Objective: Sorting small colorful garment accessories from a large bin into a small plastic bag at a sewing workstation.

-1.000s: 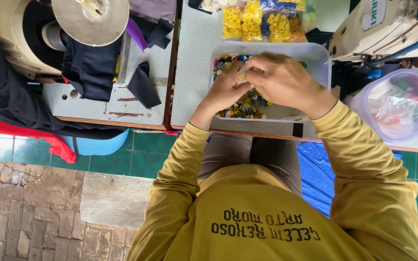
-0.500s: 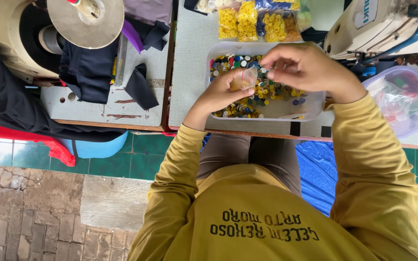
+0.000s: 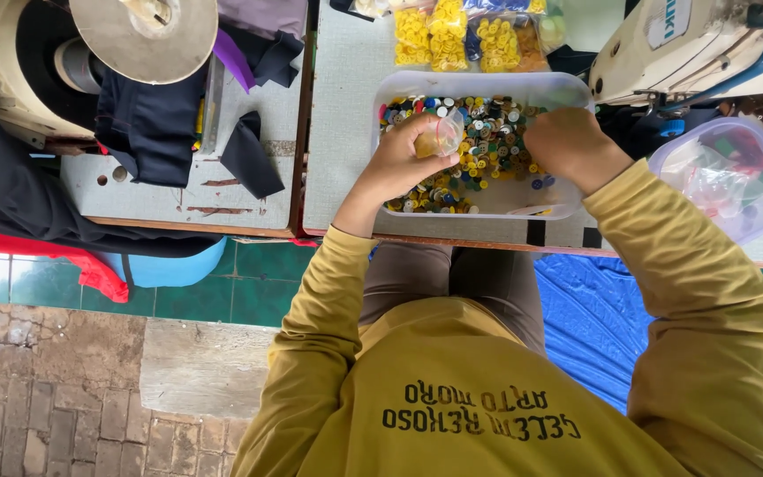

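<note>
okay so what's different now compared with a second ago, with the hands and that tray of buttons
The two hands, close together over the tray a second ago, have parted. The right hand moved out to the right side of the tray of mixed buttons and reaches down into them. The left hand stayed near the middle, still holding a small clear bag with something yellowish inside. The tray, the bags of yellow buttons behind it and the lidded clear tub have not moved.

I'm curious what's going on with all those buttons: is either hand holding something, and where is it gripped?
The left hand pinches a small clear bag of yellowish bits by one side. The right hand reaches into the button tray; any hold there is hidden.
</note>
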